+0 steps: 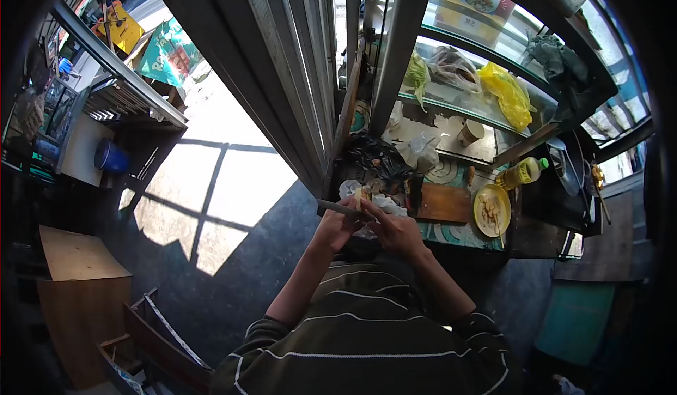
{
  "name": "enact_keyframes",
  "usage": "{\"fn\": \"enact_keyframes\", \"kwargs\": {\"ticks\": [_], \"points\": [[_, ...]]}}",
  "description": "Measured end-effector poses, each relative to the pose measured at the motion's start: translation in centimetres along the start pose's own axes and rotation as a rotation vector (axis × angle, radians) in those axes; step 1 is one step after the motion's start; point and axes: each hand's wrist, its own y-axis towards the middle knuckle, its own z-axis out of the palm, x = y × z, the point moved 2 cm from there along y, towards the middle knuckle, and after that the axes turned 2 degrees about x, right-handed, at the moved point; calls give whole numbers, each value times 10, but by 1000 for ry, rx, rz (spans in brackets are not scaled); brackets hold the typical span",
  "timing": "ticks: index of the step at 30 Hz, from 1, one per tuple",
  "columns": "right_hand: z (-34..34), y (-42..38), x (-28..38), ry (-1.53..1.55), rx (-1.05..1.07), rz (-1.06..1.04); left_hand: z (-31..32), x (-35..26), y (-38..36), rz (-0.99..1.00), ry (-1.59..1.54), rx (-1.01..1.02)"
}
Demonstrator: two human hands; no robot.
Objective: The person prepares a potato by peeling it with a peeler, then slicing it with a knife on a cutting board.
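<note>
Both hands meet at the edge of the counter, close in front of my body. My left hand [334, 230] is closed around a small pale yellowish piece of food [358, 196], whose kind I cannot make out. The fingers of my right hand [396, 233] are closed beside it, on a knife [340, 208] whose blade points left across the left hand. The knife's handle is mostly hidden by the fingers. Just beyond the hands lie crumpled clear plastic bags [386, 204] and a black plastic bag [370, 154].
Right of my hands are a wooden cutting board [444, 203], a yellow plate [484, 220] with food pieces and a utensil, and an oil bottle [520, 175] with a green cap. A glass case [451, 109] stands behind. A metal folding gate [261, 63] rises at the left.
</note>
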Motion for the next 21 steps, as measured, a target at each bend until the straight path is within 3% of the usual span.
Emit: {"fn": "enact_keyframes", "kwargs": {"ticks": [11, 15, 18, 21], "points": [[0, -9, -13, -60, -138, -62, 9, 13, 1, 2, -62, 4], [-2, -7, -14, -69, -79, -39, 10, 13, -1, -5, -11, 8], [-9, -5, -10, 20, -148, -81, 20, 7, -6, -15, -1, -39], [-12, -4, -9, 158, -122, 26, 33, -1, -11, -14, 51, -28]]}}
